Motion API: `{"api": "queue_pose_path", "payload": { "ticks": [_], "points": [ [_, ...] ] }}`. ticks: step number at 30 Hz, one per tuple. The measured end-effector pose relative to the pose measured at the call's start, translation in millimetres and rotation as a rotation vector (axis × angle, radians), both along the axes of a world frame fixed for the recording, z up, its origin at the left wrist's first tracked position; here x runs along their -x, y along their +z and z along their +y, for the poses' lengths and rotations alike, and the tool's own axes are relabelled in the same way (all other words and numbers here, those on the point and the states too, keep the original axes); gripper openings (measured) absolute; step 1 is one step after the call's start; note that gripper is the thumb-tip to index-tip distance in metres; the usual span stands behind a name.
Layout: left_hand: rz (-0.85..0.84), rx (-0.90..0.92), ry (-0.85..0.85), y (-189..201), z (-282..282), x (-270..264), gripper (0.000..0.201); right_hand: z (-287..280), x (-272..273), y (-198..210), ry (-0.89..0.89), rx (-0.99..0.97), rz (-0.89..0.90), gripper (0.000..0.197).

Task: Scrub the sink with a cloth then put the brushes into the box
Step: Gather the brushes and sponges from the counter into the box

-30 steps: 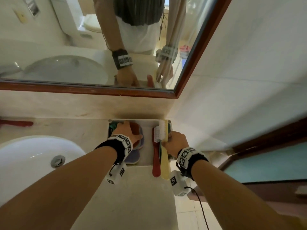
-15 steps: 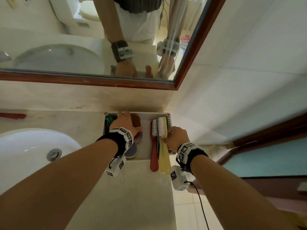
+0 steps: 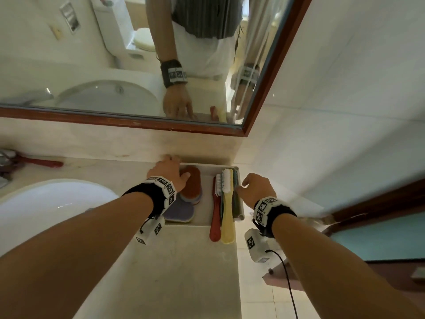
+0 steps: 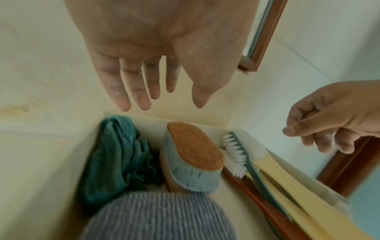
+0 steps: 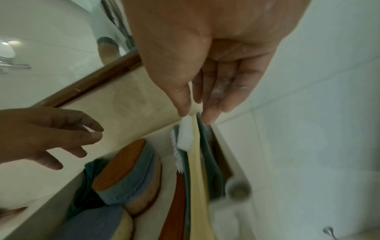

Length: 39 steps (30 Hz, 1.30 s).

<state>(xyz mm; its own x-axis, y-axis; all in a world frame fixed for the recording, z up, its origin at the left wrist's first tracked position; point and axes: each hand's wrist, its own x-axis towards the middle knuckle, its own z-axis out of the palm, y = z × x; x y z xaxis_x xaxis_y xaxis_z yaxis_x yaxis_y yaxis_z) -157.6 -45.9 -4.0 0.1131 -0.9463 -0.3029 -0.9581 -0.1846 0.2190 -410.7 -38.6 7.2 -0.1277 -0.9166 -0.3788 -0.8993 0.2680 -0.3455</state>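
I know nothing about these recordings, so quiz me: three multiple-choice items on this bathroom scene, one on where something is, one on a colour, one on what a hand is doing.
1. Where does the green cloth lie?
A. in the sink
B. in the box, at its left side
C. on the floor

2. What colour is the handle of the brush with its white bristles facing up, the yellow-handled brush?
A. black
B. purple
C. yellow

3. What is the left hand doing?
A. hovering open, holding nothing
B. gripping the cloth
C. clenched in a fist

Answers: 1 B, the left wrist view shows the cloth bunched against the left wall of the box. 2 C, the head view shows a pale yellow handle sticking out past the box's front edge. 3 A, its fingers are straight and spread above the box.
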Motion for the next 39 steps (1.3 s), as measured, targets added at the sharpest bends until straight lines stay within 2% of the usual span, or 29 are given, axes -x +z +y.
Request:
{"api": "queue_pose_path", "payload": {
  "ticks": [4,6,11,15,19,22,26,31,36,39],
  "points": [
    [0.051,0.092,0.000,48,8,-16,0.035,-18,4,50,0.100,0.107,0.044,0.028],
    [0.039,0.127,0.032,75,15,-28,0.030,-25,-2,83,0.170,0.161,0.063,0.028],
    [-0.040,0.253,0.069,165,35,-66,0.029,-28,-39,183,0.392,0.347,0.114,0.028],
    [-0.123,0.361,0.108,245,60,-96,0.035,-14,-72,268,0.487,0.522,0.116,0.026],
    [-0.166,0.560,0.104,330,105,-133,0.034,17,-116,365,0.539,0.744,0.106,0.023],
    [-0.192,0.612,0.129,378,148,-169,0.037,52,-156,416,0.538,0.853,0.080,0.016],
    [-0.265,0.643,0.165,415,213,-224,0.038,104,-214,442,0.562,0.909,0.091,0.015],
    [-0.319,0.673,0.220,441,280,-286,0.037,150,-286,450,0.603,0.951,0.050,0.015],
    [-0.309,0.653,0.292,433,322,-355,0.038,179,-368,441,0.669,0.862,0.058,0.023],
    [-0.303,0.615,0.346,418,339,-399,0.038,187,-426,434,0.726,0.845,0.024,0.019]
  ]
}}
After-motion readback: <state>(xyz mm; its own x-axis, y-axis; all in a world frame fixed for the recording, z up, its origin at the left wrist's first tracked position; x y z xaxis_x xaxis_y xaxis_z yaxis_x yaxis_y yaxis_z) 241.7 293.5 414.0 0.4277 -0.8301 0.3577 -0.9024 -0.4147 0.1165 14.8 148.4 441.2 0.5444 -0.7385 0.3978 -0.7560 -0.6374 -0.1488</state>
